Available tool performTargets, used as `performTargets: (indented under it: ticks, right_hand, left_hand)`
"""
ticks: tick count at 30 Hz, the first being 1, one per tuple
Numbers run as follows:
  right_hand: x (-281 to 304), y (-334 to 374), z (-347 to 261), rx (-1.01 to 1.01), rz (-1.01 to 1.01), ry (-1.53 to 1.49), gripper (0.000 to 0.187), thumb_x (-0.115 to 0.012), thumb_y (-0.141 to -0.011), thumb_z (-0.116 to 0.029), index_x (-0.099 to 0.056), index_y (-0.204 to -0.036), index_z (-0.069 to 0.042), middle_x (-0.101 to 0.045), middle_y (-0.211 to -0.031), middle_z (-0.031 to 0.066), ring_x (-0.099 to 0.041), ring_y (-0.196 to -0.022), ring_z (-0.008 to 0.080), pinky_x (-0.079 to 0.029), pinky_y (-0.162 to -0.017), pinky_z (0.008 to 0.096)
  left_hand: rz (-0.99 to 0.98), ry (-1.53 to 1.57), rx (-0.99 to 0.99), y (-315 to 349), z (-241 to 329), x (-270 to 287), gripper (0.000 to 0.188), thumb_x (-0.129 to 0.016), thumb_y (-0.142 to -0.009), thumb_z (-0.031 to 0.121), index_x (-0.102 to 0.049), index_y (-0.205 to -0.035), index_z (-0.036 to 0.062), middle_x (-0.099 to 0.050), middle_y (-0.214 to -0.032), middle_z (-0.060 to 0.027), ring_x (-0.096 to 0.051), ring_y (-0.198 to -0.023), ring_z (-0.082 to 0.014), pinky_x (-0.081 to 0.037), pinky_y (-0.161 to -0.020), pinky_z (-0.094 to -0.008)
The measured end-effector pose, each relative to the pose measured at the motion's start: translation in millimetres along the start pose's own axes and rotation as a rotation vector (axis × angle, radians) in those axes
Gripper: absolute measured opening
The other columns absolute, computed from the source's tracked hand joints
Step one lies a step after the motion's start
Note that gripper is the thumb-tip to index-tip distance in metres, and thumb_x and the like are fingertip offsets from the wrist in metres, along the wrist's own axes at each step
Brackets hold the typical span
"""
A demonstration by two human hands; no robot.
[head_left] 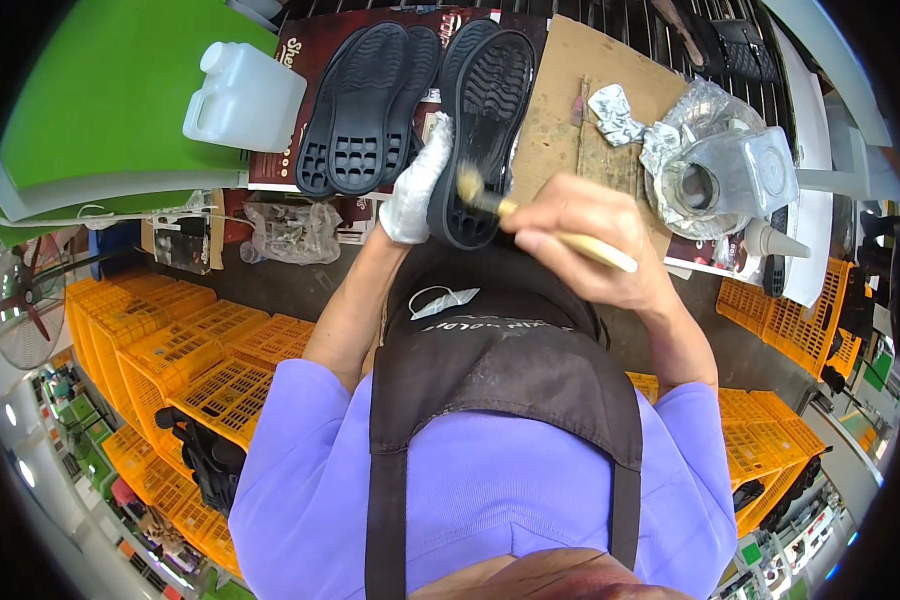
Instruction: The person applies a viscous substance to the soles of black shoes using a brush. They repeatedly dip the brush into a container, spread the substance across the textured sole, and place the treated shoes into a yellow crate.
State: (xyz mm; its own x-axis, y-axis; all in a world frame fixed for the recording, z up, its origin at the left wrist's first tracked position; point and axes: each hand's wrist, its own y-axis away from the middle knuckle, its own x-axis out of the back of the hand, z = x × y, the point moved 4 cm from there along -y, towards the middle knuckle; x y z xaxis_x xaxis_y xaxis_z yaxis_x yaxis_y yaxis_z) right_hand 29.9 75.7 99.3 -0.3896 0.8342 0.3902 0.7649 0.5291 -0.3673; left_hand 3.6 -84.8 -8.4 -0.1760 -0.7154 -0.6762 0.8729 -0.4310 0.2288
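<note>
My left hand point(420, 187), in a white glove, is closed on the left edge of a black shoe sole point(488, 130). The sole's inner face is turned up, with a wavy pattern toward the toe and a grid at the heel. Bare, my right hand point(592, 238) grips the pale handle of a brush point(482, 190). The bristles touch the sole or hover just over it near the heel; which one I cannot tell. Several more black soles point(358, 130) lie left of my gloved hand, and another sole partly shows behind the held one.
A white plastic jug point(247, 98) stands at the left. On cardboard point(560, 75) to the right are crumpled foil point(617, 114), a plastic-wrapped pot point(698, 186), a clear container point(760, 168) and a nozzle bottle point(776, 240). Orange crates point(185, 350) are stacked around me.
</note>
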Motion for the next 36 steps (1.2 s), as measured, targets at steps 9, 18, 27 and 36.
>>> performTargets:
  ticks: [9,18,27,36]
  right_hand:
    - [37,-29,61,-0.679,0.036,-0.29,0.024,-0.061,-0.078,-0.024,-0.066,-0.081,-0.001,-0.059,-0.062,0.0039,-0.053,-0.049,0.0063,-0.042,-0.044,0.0192]
    - [55,-50,56,-0.317,0.441,0.119,0.023,-0.062,-0.083,-0.02,-0.065,-0.089,0.002,-0.058,-0.061,0.0011,-0.053,-0.05,0.0077,-0.044,-0.048,0.0203]
    - [3,-10,9,0.216,-0.294,0.016,0.029,-0.069,-0.069,0.003,-0.066,-0.096,-0.008,-0.059,-0.084,0.008,-0.06,-0.074,0.0201,-0.048,-0.062,0.0294]
    - [51,-29,58,0.16,-0.017,0.285,0.017,-0.064,-0.077,-0.003,-0.065,-0.094,-0.005,-0.059,-0.079,0.0085,-0.06,-0.072,0.0224,-0.048,-0.062,0.0305]
  left_hand:
    - [-0.163,-0.602,-0.176,10,13,-22,0.051,-0.032,-0.096,0.023,-0.022,-0.139,-0.0026,-0.051,-0.119,-0.0076,-0.049,-0.104,-0.0122,-0.037,-0.093,-0.0254]
    - [-0.1,-0.384,-0.148,15,-6,-9,0.048,-0.032,-0.097,0.027,-0.027,-0.138,0.0029,-0.054,-0.115,-0.0054,-0.051,-0.093,-0.0107,-0.041,-0.086,-0.0254]
    - [-0.001,0.404,0.114,11,5,-6,0.05,-0.026,-0.097,0.041,-0.046,-0.123,0.0032,-0.058,-0.112,-0.0139,-0.059,-0.093,-0.0224,-0.049,-0.083,-0.037]
    - [-0.278,0.449,0.281,15,-2,-11,0.058,-0.029,-0.094,0.049,-0.046,-0.122,0.0016,-0.059,-0.104,-0.0187,-0.063,-0.078,-0.0316,-0.055,-0.065,-0.0419]
